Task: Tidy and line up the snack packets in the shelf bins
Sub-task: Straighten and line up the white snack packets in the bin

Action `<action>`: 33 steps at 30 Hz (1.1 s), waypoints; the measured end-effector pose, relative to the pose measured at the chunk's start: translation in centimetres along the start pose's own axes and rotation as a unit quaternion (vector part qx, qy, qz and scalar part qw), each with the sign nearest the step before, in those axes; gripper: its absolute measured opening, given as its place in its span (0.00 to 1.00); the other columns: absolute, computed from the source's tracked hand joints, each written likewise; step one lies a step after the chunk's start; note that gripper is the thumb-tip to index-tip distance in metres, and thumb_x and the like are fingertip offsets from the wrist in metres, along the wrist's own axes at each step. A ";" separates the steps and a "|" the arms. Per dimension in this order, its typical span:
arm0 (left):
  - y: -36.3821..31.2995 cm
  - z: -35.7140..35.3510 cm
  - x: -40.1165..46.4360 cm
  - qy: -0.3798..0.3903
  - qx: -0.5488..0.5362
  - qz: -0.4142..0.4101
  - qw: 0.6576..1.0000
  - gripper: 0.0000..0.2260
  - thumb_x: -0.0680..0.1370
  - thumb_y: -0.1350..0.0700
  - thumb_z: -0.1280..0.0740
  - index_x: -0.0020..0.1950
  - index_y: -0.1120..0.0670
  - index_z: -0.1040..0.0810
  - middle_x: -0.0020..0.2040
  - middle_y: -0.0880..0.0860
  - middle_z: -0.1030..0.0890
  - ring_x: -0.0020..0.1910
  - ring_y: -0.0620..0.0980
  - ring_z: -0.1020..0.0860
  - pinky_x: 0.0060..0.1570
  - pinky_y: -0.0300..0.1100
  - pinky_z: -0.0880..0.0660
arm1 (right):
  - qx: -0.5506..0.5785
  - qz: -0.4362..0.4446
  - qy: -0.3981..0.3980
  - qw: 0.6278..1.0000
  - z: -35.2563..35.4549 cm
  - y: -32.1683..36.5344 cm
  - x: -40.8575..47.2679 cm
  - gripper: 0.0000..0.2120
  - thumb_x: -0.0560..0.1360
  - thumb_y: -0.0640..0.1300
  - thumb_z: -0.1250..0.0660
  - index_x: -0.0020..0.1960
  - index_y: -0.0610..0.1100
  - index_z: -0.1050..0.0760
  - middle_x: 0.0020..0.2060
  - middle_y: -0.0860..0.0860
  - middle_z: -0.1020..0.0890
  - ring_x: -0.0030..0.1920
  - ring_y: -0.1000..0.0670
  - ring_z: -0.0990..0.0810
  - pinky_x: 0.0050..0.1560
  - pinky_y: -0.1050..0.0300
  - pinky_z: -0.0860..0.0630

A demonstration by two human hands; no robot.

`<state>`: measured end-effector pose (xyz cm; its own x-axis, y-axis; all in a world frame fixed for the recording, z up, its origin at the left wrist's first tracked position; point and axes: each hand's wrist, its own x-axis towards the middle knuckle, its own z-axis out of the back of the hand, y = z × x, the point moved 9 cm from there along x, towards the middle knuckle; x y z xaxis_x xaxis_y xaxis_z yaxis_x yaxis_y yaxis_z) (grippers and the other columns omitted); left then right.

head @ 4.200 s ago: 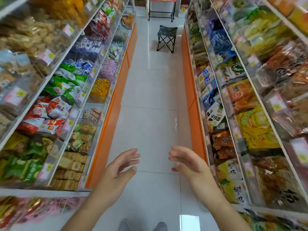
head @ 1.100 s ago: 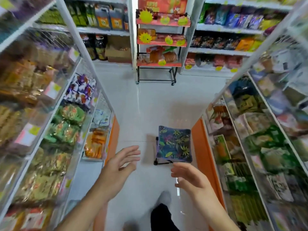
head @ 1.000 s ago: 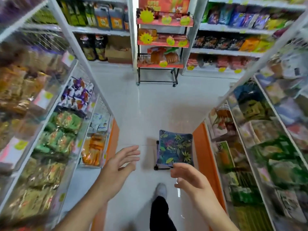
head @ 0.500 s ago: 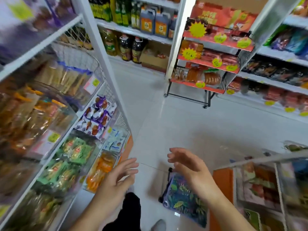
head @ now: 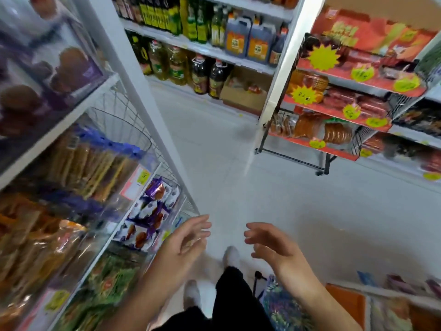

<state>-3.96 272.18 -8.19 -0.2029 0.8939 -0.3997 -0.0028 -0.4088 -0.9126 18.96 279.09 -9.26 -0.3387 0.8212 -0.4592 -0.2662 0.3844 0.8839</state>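
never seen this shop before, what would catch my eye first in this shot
Two bare, empty hands reach forward low in the middle, the left hand beside the right hand, over a pale tiled floor. On the left, clear shelf bins hold snacks, with purple and white packets nearest the left hand. Upper right stands a red display rack with yellow starburst tags, and bottles of oil line the back shelves.

View: 1 head-worn wide-angle camera
Facing: forward and down the aisle floor point(head: 274, 199)
Nearness: close above both hands
Left edge: shelf bins point(head: 78, 177) very near
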 end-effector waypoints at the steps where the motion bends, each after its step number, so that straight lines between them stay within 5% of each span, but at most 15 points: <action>1: 0.4 0.2 0.8 -0.012 -0.003 0.005 1.000 0.18 0.82 0.65 0.33 0.68 0.49 0.22 0.61 0.46 0.16 0.60 0.41 0.18 0.63 0.39 0.23 | -0.011 0.006 0.018 1.000 -0.3 0.4 1.8 0.20 0.80 0.27 0.35 0.63 0.47 0.18 0.55 0.48 0.14 0.58 0.47 0.15 0.63 0.36 0.21; 6: 4.9 1.6 4.4 -0.115 -0.038 0.039 0.992 0.21 0.80 0.68 0.32 0.65 0.45 0.19 0.61 0.45 0.16 0.62 0.46 0.18 0.62 0.46 0.21 | -0.076 0.031 0.145 0.986 -3.5 1.4 11.6 0.24 0.77 0.26 0.34 0.60 0.53 0.17 0.54 0.49 0.13 0.57 0.46 0.15 0.61 0.43 0.20; 12: 12.7 2.5 2.5 -0.246 -0.102 0.079 0.961 0.24 0.78 0.65 0.30 0.62 0.36 0.19 0.62 0.46 0.17 0.63 0.49 0.19 0.61 0.53 0.22 | -0.141 0.057 0.289 0.945 -10.4 -1.8 16.8 0.19 0.73 0.38 0.33 0.59 0.55 0.16 0.54 0.49 0.13 0.57 0.44 0.16 0.63 0.42 0.21; 16: 19.8 2.7 -0.4 -0.284 -0.089 0.092 0.950 0.27 0.81 0.67 0.33 0.64 0.33 0.23 0.64 0.41 0.18 0.65 0.44 0.21 0.60 0.48 0.23 | -0.199 0.085 0.349 0.912 -16.0 -7.6 17.2 0.18 0.75 0.38 0.32 0.64 0.46 0.19 0.55 0.48 0.15 0.57 0.46 0.16 0.62 0.48 0.19; 21: 33.1 4.0 -2.5 -0.375 -0.024 0.086 0.923 0.25 0.80 0.68 0.31 0.67 0.40 0.23 0.61 0.36 0.17 0.62 0.40 0.20 0.57 0.31 0.24 | -0.267 0.119 0.425 0.857 -23.4 -20.2 19.6 0.20 0.80 0.33 0.32 0.66 0.52 0.21 0.59 0.58 0.16 0.61 0.58 0.18 0.57 0.62 0.21; 29: 48.7 7.2 -0.9 -0.474 0.020 -0.002 0.880 0.24 0.73 0.47 0.34 0.70 0.40 0.25 0.64 0.44 0.18 0.54 0.45 0.19 0.57 0.48 0.25 | -0.213 0.256 0.519 0.787 -32.5 -31.4 22.3 0.20 0.76 0.36 0.31 0.65 0.52 0.21 0.60 0.55 0.15 0.64 0.54 0.18 0.56 0.64 0.22; 33: 50.4 6.8 -1.0 -0.514 0.038 -0.091 0.852 0.22 0.73 0.50 0.31 0.67 0.47 0.22 0.62 0.45 0.16 0.61 0.45 0.19 0.62 0.46 0.24 | -0.239 0.347 0.539 0.729 -34.1 -33.4 22.1 0.21 0.76 0.29 0.31 0.64 0.47 0.20 0.57 0.53 0.14 0.61 0.54 0.17 0.61 0.63 0.23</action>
<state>-10.61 249.43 -53.26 -0.9428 0.3263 0.0690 -0.1808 -0.3264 -0.9278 -10.36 270.03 -51.96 -0.9856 -0.1607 0.0536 0.1103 -0.3692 0.9228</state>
